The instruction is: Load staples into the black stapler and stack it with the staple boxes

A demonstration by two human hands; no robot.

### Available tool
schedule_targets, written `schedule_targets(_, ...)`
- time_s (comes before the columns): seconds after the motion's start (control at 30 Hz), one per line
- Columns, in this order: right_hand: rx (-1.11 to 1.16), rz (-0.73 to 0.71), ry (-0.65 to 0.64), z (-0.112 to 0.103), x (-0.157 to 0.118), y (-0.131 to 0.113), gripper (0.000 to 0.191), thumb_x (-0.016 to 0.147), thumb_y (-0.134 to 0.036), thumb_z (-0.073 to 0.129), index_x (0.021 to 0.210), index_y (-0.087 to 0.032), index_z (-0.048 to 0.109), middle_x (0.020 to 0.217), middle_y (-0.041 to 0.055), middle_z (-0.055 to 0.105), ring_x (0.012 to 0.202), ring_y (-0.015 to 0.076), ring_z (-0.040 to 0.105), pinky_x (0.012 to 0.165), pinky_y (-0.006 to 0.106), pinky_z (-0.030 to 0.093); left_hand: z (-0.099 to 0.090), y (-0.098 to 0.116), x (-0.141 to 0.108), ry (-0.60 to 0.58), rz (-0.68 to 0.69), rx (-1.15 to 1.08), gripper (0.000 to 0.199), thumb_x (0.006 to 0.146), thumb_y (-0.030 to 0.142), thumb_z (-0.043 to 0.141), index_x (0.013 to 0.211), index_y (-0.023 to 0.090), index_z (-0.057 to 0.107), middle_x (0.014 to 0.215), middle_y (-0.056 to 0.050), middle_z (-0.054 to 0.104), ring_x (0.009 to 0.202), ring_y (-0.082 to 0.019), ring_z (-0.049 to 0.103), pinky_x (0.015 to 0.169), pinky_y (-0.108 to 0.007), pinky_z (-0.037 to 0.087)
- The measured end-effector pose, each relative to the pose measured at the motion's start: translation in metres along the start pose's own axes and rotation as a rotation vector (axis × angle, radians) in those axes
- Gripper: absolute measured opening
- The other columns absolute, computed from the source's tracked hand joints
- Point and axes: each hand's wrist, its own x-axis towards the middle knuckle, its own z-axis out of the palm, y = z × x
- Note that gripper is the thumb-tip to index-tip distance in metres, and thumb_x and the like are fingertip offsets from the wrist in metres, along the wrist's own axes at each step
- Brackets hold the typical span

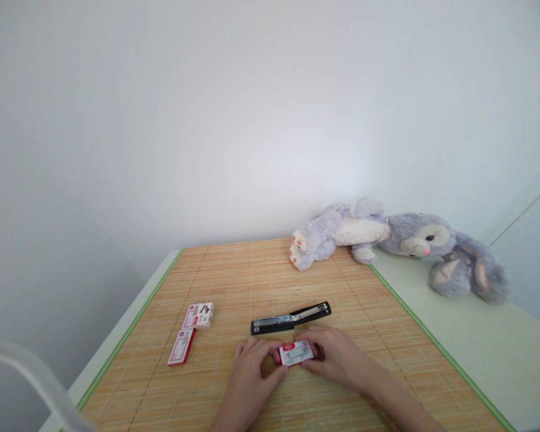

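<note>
Between my two hands is a small red and white staples box (296, 353), low over the bamboo mat. The fingers of my left hand (252, 375) grip its left end, and those of my right hand (335, 357) close on its right end. Just beyond lies a black stapler (291, 318), swung open flat so its metal staple channel shows. What is inside the box cannot be seen.
A white and red box (198, 315) and a flatter red and white box (181, 347) lie touching at left on the bamboo mat (234, 270). A grey plush rabbit (364, 231) lies along the wall at back right. A pale curved bar (31, 375) crosses the lower left corner.
</note>
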Motion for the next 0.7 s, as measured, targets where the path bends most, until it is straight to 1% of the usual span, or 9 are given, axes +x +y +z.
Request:
schedule_targets(0.07, -0.022, 0.015, -0.01, 0.001, 0.0, -0.002, 0.021, 0.081, -0.025, 0.075, 0.102, -0.028, 0.075, 0.078, -0.0045, 0.067, 0.071, 0.0148, 0.06, 0.063, 0.024, 0.033, 0.002, -0.005, -0.003, 0.008, 0.023, -0.008, 0.04, 0.085, 0.034, 0.075, 0.124, 0.036, 0.069, 0.111, -0.002, 0.074, 0.11, -0.027, 0.062, 0.101, -0.045, 0.043)
schedule_targets(0.13, -0.036, 0.045, -0.013, 0.001, 0.0, -0.001, 0.026, 0.082, -0.031, 0.077, 0.108, -0.029, 0.075, 0.075, -0.0051, 0.067, 0.067, 0.0147, 0.059, 0.061, 0.024, 0.032, 0.003, -0.013, -0.006, 0.055, 0.022, -0.021, 0.039, 0.087, 0.037, 0.073, 0.126, 0.033, 0.067, 0.107, -0.002, 0.074, 0.102, -0.025, 0.064, 0.096, -0.042, 0.048)
schedule_targets(0.23, -0.048, 0.067, 0.024, 0.002, 0.0, -0.001, 0.036, 0.085, -0.039, 0.076, 0.12, -0.033, 0.073, 0.072, -0.0052, 0.067, 0.066, 0.0153, 0.059, 0.061, 0.025, 0.031, -0.001, -0.027, -0.005, 0.224, -0.042, 0.028, 0.026, 0.095, 0.043, 0.06, 0.113, 0.026, 0.069, 0.096, -0.003, 0.071, 0.088, -0.021, 0.065, 0.083, -0.037, 0.052)
schedule_targets(0.27, -0.055, 0.051, 0.038, 0.003, 0.001, -0.002, 0.034, 0.087, -0.038, 0.075, 0.12, -0.034, 0.073, 0.073, -0.0046, 0.067, 0.068, 0.0156, 0.06, 0.062, 0.025, 0.032, -0.004, -0.032, -0.003, 0.282, -0.062, 0.06, 0.026, 0.097, 0.044, 0.057, 0.111, 0.025, 0.068, 0.098, -0.004, 0.07, 0.091, -0.022, 0.065, 0.086, -0.038, 0.052)
schedule_targets(0.33, -0.077, -0.003, 0.057, 0.003, 0.004, -0.004, 0.023, 0.091, -0.032, 0.071, 0.113, -0.034, 0.077, 0.08, -0.003, 0.07, 0.074, 0.0163, 0.062, 0.065, 0.025, 0.033, -0.011, -0.04, 0.006, 0.348, -0.083, 0.118, 0.032, 0.095, 0.044, 0.059, 0.12, 0.024, 0.065, 0.114, -0.008, 0.068, 0.111, -0.026, 0.061, 0.1, -0.045, 0.048)
schedule_targets(0.4, -0.105, -0.048, 0.062, 0.003, 0.009, -0.008, 0.015, 0.092, -0.027, 0.068, 0.102, -0.031, 0.079, 0.086, -0.0016, 0.071, 0.079, 0.0166, 0.063, 0.067, 0.025, 0.034, -0.017, -0.044, 0.015, 0.343, -0.082, 0.155, 0.043, 0.09, 0.043, 0.067, 0.13, 0.028, 0.063, 0.135, -0.008, 0.061, 0.129, -0.03, 0.051, 0.111, -0.052, 0.039)
schedule_targets(0.47, -0.125, -0.074, 0.063, 0.002, 0.014, -0.012, 0.013, 0.093, -0.026, 0.066, 0.097, -0.028, 0.078, 0.087, -0.001, 0.07, 0.08, 0.0164, 0.063, 0.068, 0.025, 0.035, -0.02, -0.046, 0.023, 0.298, -0.072, 0.18, 0.041, 0.086, 0.042, 0.071, 0.126, 0.034, 0.066, 0.144, -0.003, 0.058, 0.135, -0.031, 0.047, 0.113, -0.055, 0.036)
schedule_targets(0.57, -0.129, -0.096, 0.086, 0.0, 0.022, -0.017, 0.013, 0.095, -0.026, 0.064, 0.098, -0.026, 0.077, 0.084, -0.0012, 0.069, 0.077, 0.0153, 0.062, 0.068, 0.024, 0.035, -0.021, -0.043, 0.027, 0.222, -0.045, 0.192, 0.028, 0.085, 0.04, 0.073, 0.113, 0.037, 0.074, 0.143, 0.001, 0.061, 0.133, -0.029, 0.05, 0.112, -0.054, 0.036)
schedule_targets(0.7, -0.169, -0.096, 0.101, -0.003, 0.034, -0.02, 0.014, 0.097, -0.029, 0.064, 0.102, -0.026, 0.077, 0.08, -0.0017, 0.066, 0.074, 0.0143, 0.061, 0.066, 0.024, 0.035, -0.018, -0.037, 0.022, 0.169, -0.013, 0.191, 0.029, 0.082, 0.042, 0.076, 0.11, 0.035, 0.075, 0.144, -0.001, 0.062, 0.133, -0.029, 0.05, 0.113, -0.054, 0.036)
